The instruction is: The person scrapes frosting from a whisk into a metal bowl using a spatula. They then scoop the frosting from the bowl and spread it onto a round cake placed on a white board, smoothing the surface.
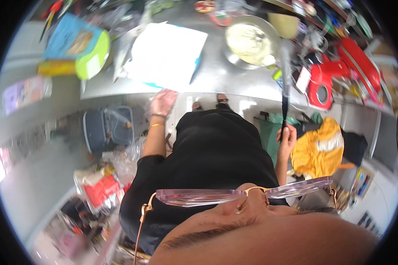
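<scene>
A large white sheet [167,54] lies on the steel worktable, with blue edges showing from beneath it. My left hand [164,102] is at the table's front edge, just below the sheet's near side. Its fingertips are hard to make out, and whether they touch the sheet cannot be told. Out to the right, my right hand [288,135] grips the black handle of a long, narrow metal-bladed tool [285,73]. The blade is blurred and points away over the table. Left of the blade stands a metal bowl [232,59] of pale yellow mixture [245,43], a whisk-like tool in it.
A red stand mixer [328,73] occupies the table's right end. Blue and lime-green packages [74,41] sit at the left. Below are a grey bin [94,131], a green bin [268,139] and yellow cloth [318,150]. Plastic bags [101,188] pile up at lower left.
</scene>
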`<state>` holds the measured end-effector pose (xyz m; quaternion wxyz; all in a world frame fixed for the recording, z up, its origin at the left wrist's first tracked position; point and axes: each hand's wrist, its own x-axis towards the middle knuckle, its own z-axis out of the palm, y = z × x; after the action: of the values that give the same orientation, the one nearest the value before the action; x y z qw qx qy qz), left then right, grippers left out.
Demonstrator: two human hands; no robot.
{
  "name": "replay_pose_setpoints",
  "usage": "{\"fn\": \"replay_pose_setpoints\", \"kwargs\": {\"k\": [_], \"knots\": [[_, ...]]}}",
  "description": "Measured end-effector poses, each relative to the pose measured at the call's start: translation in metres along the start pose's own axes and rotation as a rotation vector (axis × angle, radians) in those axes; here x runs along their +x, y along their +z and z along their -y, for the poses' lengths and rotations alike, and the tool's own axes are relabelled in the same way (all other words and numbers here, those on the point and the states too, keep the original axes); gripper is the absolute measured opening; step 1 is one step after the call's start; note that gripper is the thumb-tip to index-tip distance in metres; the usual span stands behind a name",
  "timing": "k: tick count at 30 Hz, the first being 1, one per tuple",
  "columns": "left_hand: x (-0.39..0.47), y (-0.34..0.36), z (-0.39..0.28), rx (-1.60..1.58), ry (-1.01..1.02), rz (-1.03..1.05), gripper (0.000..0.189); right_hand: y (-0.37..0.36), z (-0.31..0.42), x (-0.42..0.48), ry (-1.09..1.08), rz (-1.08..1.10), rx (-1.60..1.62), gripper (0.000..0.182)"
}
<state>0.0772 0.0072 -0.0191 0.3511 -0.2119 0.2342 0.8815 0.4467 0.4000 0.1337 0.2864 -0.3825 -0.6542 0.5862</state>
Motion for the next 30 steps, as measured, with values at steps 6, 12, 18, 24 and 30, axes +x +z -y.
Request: {"fn": "replay_pose_setpoints", "kwargs": {"k": [6, 12, 18, 24, 30], "knots": [[0.003, 0.018, 0.021, -0.062, 0.082, -0.098, 0.027, 0.063, 0.039, 0.034, 0.001, 0.282, 0.164, 0.018], [-0.009, 0.030, 0.012, -0.074, 0.136, -0.017, 0.032, 0.124, 0.161, 0.109, -0.832, 0.490, -0.522, 0.017], [-0.006, 0.031, 0.022, 0.059, 0.159, 0.047, 0.022, 0.222, 0.309, 0.123, -1.481, 0.693, -0.960, 0.024], [-0.011, 0.022, 0.029, 0.080, 0.261, 0.038, 0.040, 0.303, 0.345, 0.100, -1.703, 1.063, -1.004, 0.019], [-0.025, 0.033, 0.014, -0.026, 0.364, -0.076, 0.058, 0.393, 0.338, 0.077, -2.017, 1.216, -1.101, 0.006]]}}
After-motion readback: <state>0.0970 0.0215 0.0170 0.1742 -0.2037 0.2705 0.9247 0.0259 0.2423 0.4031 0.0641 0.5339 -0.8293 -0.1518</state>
